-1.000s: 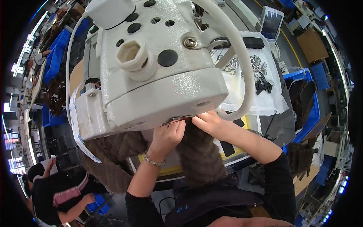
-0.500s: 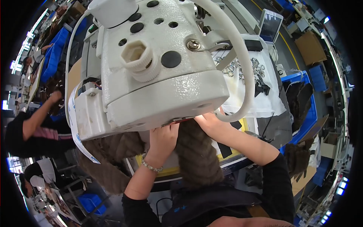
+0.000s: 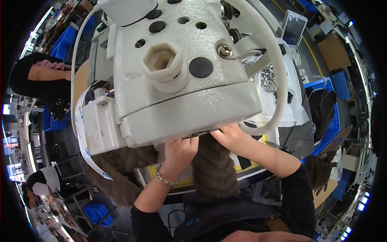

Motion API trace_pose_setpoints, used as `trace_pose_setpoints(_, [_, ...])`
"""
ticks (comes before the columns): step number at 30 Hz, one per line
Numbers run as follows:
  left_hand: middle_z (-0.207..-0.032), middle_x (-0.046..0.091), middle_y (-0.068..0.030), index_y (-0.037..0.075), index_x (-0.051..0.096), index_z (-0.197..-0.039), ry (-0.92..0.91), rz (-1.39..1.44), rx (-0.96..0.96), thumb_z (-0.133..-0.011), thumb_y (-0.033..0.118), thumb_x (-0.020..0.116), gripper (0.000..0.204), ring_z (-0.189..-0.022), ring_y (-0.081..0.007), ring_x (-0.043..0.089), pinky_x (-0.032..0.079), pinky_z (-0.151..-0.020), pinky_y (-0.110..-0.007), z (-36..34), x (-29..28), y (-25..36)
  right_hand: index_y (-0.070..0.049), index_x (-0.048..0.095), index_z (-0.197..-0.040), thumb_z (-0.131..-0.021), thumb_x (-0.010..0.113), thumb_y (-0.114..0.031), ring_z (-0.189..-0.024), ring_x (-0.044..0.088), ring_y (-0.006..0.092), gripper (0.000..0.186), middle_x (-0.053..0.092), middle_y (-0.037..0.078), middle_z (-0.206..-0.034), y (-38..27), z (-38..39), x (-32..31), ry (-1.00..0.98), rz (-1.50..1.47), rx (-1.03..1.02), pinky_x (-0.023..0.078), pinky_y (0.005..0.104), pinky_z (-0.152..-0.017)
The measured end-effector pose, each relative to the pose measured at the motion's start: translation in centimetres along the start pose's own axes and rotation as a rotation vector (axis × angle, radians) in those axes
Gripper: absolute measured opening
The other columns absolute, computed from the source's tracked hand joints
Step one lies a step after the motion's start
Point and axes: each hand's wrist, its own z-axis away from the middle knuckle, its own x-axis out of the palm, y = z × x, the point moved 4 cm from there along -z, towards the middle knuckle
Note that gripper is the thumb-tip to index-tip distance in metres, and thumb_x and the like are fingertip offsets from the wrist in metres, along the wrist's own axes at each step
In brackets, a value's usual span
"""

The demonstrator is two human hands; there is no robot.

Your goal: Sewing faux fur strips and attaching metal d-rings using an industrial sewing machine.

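Observation:
A long strip of brown fur point(image 3: 215, 169) hangs over the near table edge towards my lap, its far end hidden beneath the white sewing machine head point(image 3: 189, 105). Along its left side my left hand point(image 3: 181, 152) is closed, with bent fingers at the fur's edge. From the right, my right hand point(image 3: 230, 136) grips the same strip, thumb bent inward. The machine covers the fingertips of both hands and the needle area. A beaded bracelet point(image 3: 165, 177) circles my left wrist.
More brown fur point(image 3: 117, 177) lies left of my left arm. Metal rings point(image 3: 268, 78) rest on white sheeting point(image 3: 290, 107) at the right. Beyond stand a small screen point(image 3: 293, 26) and a blue bin point(image 3: 332, 121) holding fur. Another person point(image 3: 44, 78) is at far left.
My view has shifted, so the machine sits further right and lower. More of my right hand shows beside the fur. The person at far left has shifted further away.

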Motion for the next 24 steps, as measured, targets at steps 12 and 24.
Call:
trace_pose_setpoints(12, [-0.088, 0.065, -0.0097, 0.004, 0.068, -0.084, -0.019, 0.122, -0.016, -0.072, 0.007, 0.063, 0.013, -0.092, -0.0271, 0.060, 0.049, -0.083, -0.044, 0.2, 0.3, -0.6, -0.003, 0.059, -0.088, -0.070, 0.067, 0.001, -0.076, 0.058, 0.0264, 0.020, 0.060, 0.012, -0.087, 0.4, -0.1, -0.2, 0.021, -0.456, 0.343, 0.051, 0.0381, -0.072])
trace_pose_setpoints(24, [-0.094, 0.064, -0.0126, 0.001, 0.069, -0.090, 0.068, 0.120, 0.013, -0.076, 0.008, 0.065, 0.017, -0.092, -0.0317, 0.060, 0.050, -0.082, -0.047, -0.3, 0.3, -0.8, -0.004, 0.059, -0.087, -0.067, 0.067, -0.001, -0.081, 0.058, 0.0257, 0.022, 0.060, 0.012, -0.090, 0.2, 0.2, 0.0, 0.043, 0.012, -0.007, 0.049, 0.0382, -0.079])
